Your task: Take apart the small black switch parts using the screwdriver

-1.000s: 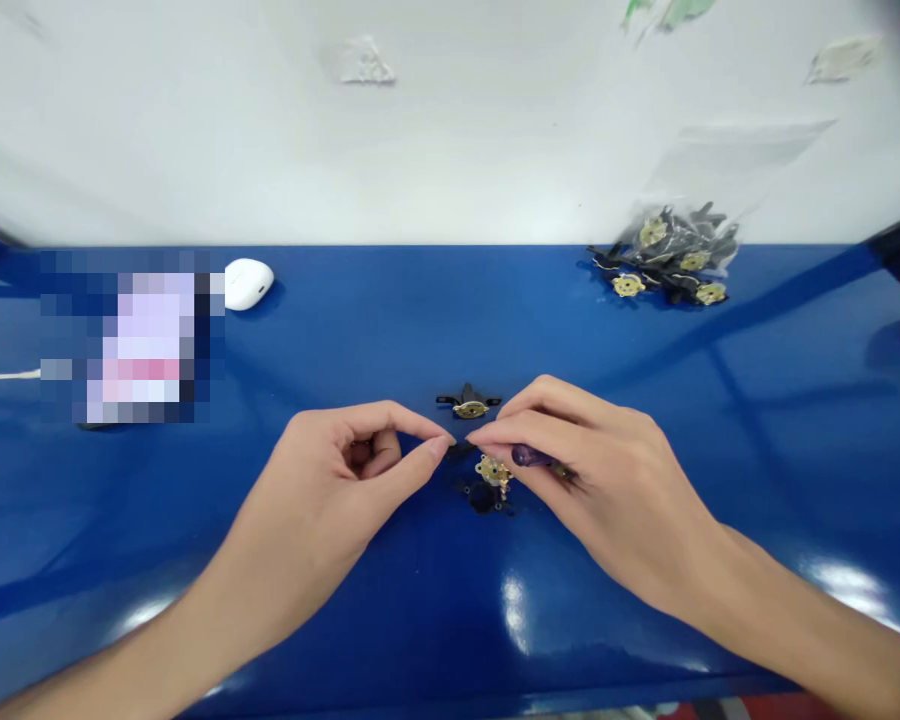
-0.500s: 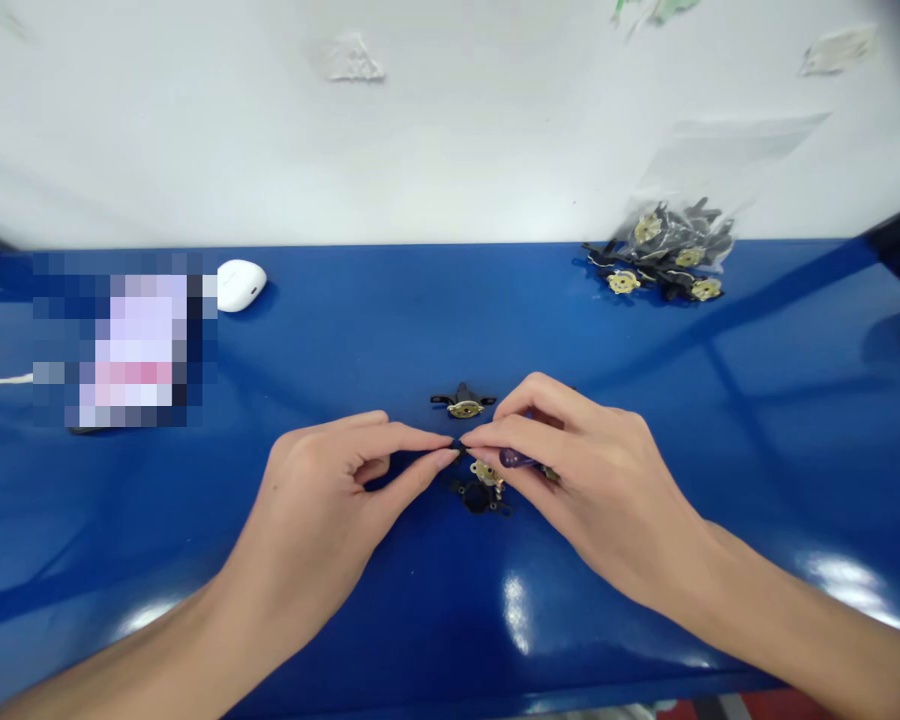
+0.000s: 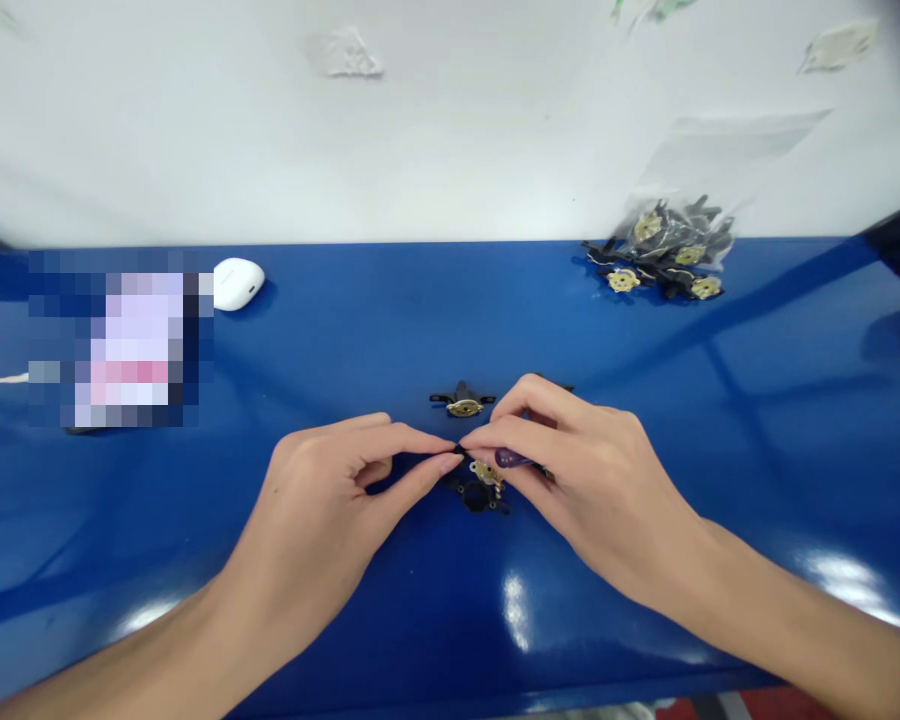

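Thumb and forefinger of my left hand [image 3: 330, 495] are closed in a pinch on a tiny black part [image 3: 460, 450]. The fingertips of my right hand [image 3: 604, 480] meet it from the other side, also pinched. A purple rounded end of some tool [image 3: 511, 458] sticks out under the right fingers; the rest is hidden. Just below the fingertips lie a small brass-coloured plate [image 3: 484, 472] and a black frame-like part [image 3: 477, 497]. Above them on the table rests a black bracket with a brass disc [image 3: 463, 405]. Another dark piece [image 3: 562, 387] shows partly behind my right hand.
At the back right, a clear plastic bag [image 3: 694, 225] and a pile of black-and-brass parts [image 3: 645, 275] lie on the blue table [image 3: 345, 340]. A white rounded case [image 3: 238, 284] and a blurred-out phone-like object [image 3: 139, 340] are on the left. A white wall [image 3: 457, 150] stands behind.
Both hands stay nearly still, pinching at the same spot. The left thumb tip has shifted slightly toward the right fingertips. The loose parts on the table have not moved.
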A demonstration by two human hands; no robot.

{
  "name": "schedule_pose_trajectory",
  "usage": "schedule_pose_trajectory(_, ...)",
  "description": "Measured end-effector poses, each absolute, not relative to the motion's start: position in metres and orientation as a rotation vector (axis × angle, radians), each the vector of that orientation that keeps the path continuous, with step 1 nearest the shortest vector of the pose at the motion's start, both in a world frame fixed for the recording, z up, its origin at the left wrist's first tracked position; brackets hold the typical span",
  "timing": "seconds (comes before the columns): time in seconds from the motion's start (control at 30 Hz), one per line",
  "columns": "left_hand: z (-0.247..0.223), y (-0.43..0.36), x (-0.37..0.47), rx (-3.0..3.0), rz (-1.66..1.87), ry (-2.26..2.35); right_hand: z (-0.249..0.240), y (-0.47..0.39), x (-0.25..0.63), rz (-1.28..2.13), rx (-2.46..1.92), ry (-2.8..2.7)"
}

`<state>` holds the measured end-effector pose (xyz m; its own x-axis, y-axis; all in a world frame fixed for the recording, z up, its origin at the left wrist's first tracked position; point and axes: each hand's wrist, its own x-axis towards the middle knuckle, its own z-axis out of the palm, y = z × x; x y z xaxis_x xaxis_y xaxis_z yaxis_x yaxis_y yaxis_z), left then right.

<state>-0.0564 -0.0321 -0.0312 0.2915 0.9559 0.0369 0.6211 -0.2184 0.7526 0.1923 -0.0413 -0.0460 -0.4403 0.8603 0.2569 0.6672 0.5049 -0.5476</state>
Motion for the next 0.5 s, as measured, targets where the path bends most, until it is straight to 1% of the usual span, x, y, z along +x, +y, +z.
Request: schedule_pose_trajectory(0.5,-0.0297,-0.0336,-0.0565,1.967,0.653,1.4,-0.0399,-0.0421,0.1934,0.624,-1.243,-2.243)
